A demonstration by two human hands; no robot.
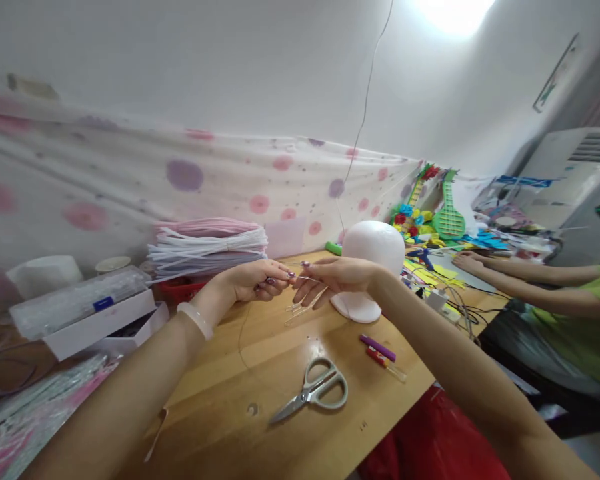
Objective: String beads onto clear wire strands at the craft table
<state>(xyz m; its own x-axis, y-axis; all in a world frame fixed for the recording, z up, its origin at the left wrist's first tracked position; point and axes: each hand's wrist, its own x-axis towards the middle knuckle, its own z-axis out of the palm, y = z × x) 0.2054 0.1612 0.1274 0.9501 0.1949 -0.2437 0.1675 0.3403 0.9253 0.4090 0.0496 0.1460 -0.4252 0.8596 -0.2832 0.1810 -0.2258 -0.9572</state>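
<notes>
Above the wooden table (215,413), my left hand (263,280) pinches a thin wire-like strand (307,278) between thumb and forefinger, its other fingers curled. Close to its fingertips, my right hand (340,275) pinches the same strand, with its lower fingers loosely spread. A fine length hangs from near my left hand and curves down to the tabletop. Beneath my right hand shows a cluster of pale thin wires (300,311); whether the hand touches them I cannot tell. Grey-handled scissors (313,393) lie partly open in front of my hands.
Behind my right hand stands a white foam head form (375,245). A purple pen-like stick (378,347) and a red-handled tool (383,362) lie at right. Bundled pipe cleaners (207,243) and a clear case (80,300) occupy the left. Another person's hands (469,261) rest farther right.
</notes>
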